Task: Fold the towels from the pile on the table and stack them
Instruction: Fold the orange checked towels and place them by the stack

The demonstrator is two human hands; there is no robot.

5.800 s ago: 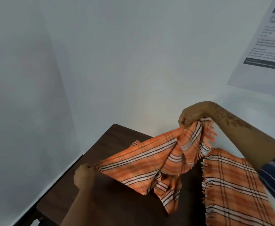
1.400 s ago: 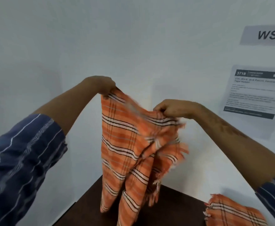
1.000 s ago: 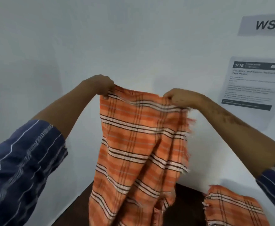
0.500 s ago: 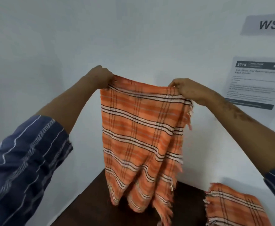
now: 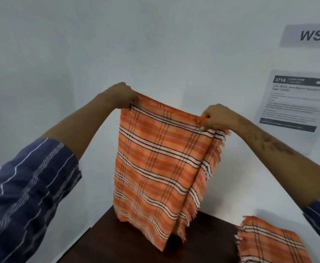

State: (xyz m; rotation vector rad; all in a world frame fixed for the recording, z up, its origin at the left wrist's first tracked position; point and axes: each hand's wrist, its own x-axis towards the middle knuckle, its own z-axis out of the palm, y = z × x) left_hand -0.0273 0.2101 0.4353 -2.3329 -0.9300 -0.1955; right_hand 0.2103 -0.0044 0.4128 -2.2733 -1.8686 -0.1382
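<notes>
At the left, a blue striped sleeve (image 5: 28,188) leads up a bare forearm to the left hand (image 5: 121,96), whose grip is closed tight on the upper left corner of an orange plaid towel (image 5: 161,168), fingers curled over the cloth edge. The towel hangs straight down from that corner, doubled over, its top edge sloping downward to the right. Its lower end reaches down in front of the dark brown worktop (image 5: 102,242); whether it touches the surface cannot be told. A fringed side edge runs down the towel's right side. The right hand (image 5: 215,117) pinches the upper right corner, thumb and fingers closed on the fold, so the cloth hangs below and between both grips. Lower right, a second orange plaid towel (image 5: 269,243) lies flat on the worktop, apart from the hanging one. On the white wall (image 5: 155,44) behind, a printed sheet (image 5: 296,99) hangs below a label reading "WS" (image 5: 311,36).
</notes>
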